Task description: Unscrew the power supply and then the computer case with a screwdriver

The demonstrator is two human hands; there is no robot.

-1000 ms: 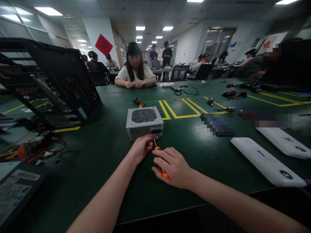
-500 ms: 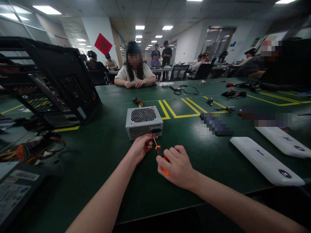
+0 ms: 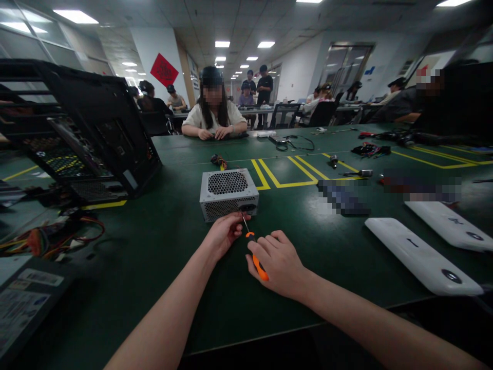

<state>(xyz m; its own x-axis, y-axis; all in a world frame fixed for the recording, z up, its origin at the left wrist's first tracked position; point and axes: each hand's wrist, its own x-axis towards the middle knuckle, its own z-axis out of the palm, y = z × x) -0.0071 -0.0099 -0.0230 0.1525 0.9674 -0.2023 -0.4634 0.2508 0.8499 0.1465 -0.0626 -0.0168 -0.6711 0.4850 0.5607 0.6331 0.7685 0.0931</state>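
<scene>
A grey computer power supply (image 3: 230, 194) stands on the green table in front of me, with its honeycomb fan grille on top. My left hand (image 3: 226, 231) is closed at its near face, just below the power socket, fingertips together beside the screwdriver's tip. Whatever is between those fingers is too small to make out. In my right hand (image 3: 278, 264) is a screwdriver (image 3: 261, 267) with an orange and black handle. Its thin metal shaft points up and left to the left fingertips and the near face of the power supply.
A black computer case (image 3: 88, 133) stands at the left, with a second power supply (image 3: 29, 298) and loose cables (image 3: 50, 239) nearer me. White devices (image 3: 419, 254) lie at the right. An electric screwdriver (image 3: 360, 173) lies farther back. A person (image 3: 214, 110) sits across the table.
My right hand's fingers have shifted and turned around the screwdriver handle, so more of its orange shows. The left hand and the power supply hold their places.
</scene>
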